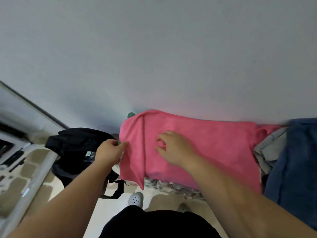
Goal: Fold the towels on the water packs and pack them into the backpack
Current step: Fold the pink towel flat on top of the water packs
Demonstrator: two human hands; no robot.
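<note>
Fingers (124, 144) on fleecy pink towel (197, 143)

Soft, even light; the pink towel (197, 148) tinted the wall (154, 48) above it, and edges bowed and blurred.

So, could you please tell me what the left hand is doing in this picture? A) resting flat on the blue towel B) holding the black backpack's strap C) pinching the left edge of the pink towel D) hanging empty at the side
C: the left hand pinches the soft pink towel at its left edge, beside the black fabric backpack.
</note>
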